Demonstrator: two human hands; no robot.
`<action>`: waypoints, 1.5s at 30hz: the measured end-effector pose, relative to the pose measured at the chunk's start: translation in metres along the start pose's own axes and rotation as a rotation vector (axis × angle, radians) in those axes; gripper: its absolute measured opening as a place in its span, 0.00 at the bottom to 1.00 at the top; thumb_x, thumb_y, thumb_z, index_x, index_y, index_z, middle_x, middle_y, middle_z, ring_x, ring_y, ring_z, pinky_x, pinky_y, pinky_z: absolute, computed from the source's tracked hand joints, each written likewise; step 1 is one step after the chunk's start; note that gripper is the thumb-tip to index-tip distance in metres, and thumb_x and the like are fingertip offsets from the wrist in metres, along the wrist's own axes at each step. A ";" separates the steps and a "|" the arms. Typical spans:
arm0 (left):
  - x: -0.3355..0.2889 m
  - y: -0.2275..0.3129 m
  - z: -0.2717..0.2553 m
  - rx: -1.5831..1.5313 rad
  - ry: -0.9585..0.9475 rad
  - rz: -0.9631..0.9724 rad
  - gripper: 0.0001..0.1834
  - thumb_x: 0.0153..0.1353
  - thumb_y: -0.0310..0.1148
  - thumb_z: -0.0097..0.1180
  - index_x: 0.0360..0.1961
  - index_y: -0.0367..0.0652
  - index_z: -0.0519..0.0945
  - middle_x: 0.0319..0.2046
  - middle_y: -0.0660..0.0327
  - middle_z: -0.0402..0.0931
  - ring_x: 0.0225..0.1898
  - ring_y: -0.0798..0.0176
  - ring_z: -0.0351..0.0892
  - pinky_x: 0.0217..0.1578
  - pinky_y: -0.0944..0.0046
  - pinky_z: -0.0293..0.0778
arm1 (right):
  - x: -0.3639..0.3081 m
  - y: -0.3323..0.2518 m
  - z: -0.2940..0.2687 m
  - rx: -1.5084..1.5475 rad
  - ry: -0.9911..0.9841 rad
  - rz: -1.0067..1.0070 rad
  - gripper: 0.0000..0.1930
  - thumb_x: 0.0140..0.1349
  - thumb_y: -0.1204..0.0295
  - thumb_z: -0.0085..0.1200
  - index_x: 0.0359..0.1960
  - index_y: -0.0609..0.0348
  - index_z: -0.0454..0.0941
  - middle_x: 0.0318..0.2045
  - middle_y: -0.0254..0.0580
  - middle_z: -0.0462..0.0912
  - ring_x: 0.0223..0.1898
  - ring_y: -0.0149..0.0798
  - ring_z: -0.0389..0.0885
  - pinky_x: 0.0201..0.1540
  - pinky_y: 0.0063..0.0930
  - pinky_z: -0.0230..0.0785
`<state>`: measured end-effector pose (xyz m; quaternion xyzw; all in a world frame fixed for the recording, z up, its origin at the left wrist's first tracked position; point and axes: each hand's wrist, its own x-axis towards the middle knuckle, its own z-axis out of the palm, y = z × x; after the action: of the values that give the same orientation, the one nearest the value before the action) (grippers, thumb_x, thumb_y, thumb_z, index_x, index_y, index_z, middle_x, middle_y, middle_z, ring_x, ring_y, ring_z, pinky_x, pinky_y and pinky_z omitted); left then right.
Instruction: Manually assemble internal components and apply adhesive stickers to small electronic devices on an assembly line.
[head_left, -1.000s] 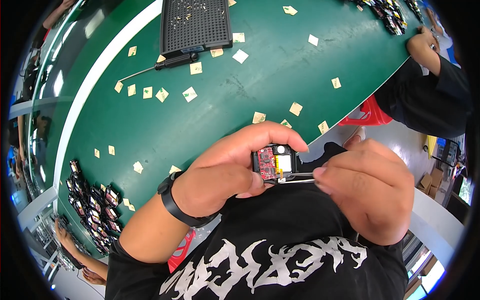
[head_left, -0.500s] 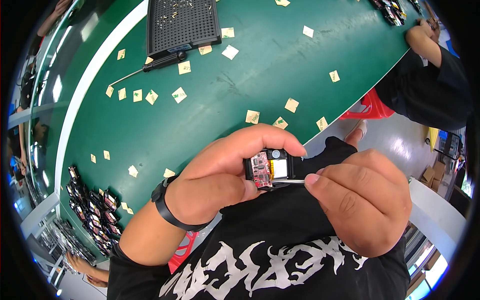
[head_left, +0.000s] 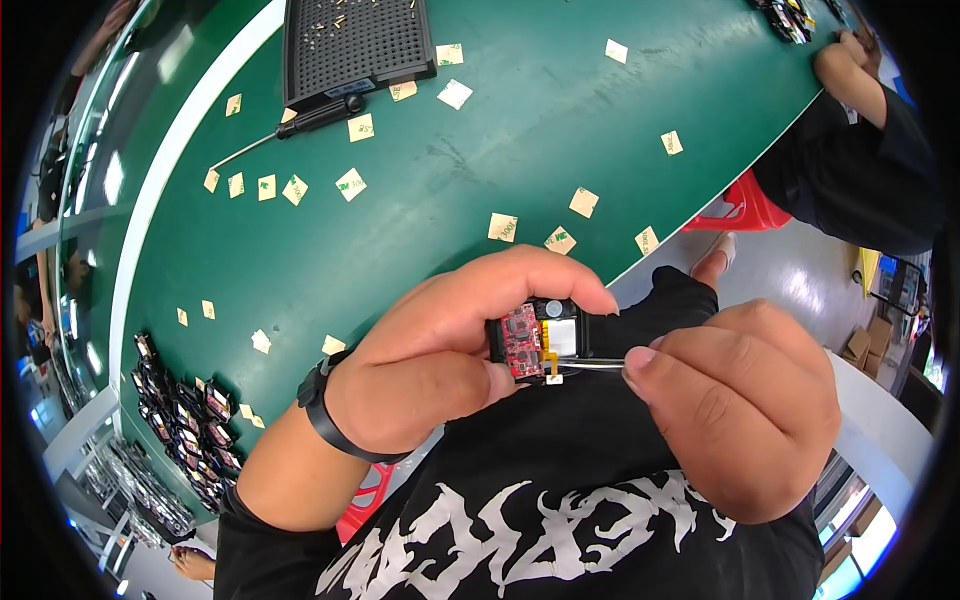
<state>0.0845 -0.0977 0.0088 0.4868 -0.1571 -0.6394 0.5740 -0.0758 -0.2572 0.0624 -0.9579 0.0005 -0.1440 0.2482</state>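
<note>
Between the thumb and fingers of my left hand (head_left: 430, 340) is a small black electronic device (head_left: 573, 309), its inside facing up. A red circuit board (head_left: 523, 342) fills its left side, and a white-silver block (head_left: 562, 337) lies on its right. An orange flex cable (head_left: 550, 362) with a pale end sticks out past the device's lower edge. My right hand (head_left: 745, 405) pinches metal tweezers (head_left: 598, 365), whose tips are at the cable. Whether the tips grip the cable I cannot tell.
A black perforated tray (head_left: 358, 50) with small brass-coloured parts stands far left on the green table (head_left: 430, 200). Beside it lies a screwdriver (head_left: 320, 117). Several paper squares (head_left: 351, 184) are scattered about. Many similar devices (head_left: 190, 425) are piled at left. Another person's arm (head_left: 850, 85) rests at far right.
The flex cable's pale end now pokes out below the device. My right hand has shifted slightly right and down, and the two tweezer arms show apart. My left hand keeps its hold.
</note>
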 end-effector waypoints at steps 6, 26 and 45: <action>0.001 -0.001 0.000 0.039 0.001 -0.017 0.40 0.32 0.34 0.53 0.54 0.29 0.78 0.49 0.53 0.77 0.45 0.65 0.79 0.37 0.71 0.75 | 0.006 -0.008 0.009 -0.042 0.035 0.011 0.18 0.32 0.81 0.70 0.32 0.66 0.86 0.26 0.42 0.83 0.22 0.37 0.76 0.21 0.24 0.66; 0.003 -0.004 -0.006 0.134 -0.091 0.029 0.39 0.36 0.36 0.53 0.54 0.26 0.77 0.53 0.46 0.78 0.57 0.52 0.77 0.60 0.59 0.69 | 0.014 0.004 0.012 0.047 -0.036 -0.102 0.16 0.33 0.81 0.69 0.30 0.64 0.86 0.24 0.39 0.82 0.22 0.37 0.76 0.22 0.27 0.68; 0.002 -0.005 -0.004 0.082 -0.129 0.038 0.37 0.35 0.35 0.50 0.51 0.25 0.78 0.51 0.46 0.79 0.56 0.52 0.77 0.61 0.60 0.67 | 0.006 0.013 0.005 0.136 -0.102 -0.161 0.16 0.35 0.79 0.67 0.31 0.69 0.85 0.25 0.42 0.82 0.21 0.37 0.76 0.20 0.27 0.66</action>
<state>0.0846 -0.0967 0.0020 0.4647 -0.2289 -0.6514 0.5543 -0.0676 -0.2669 0.0540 -0.9419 -0.0990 -0.1140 0.3002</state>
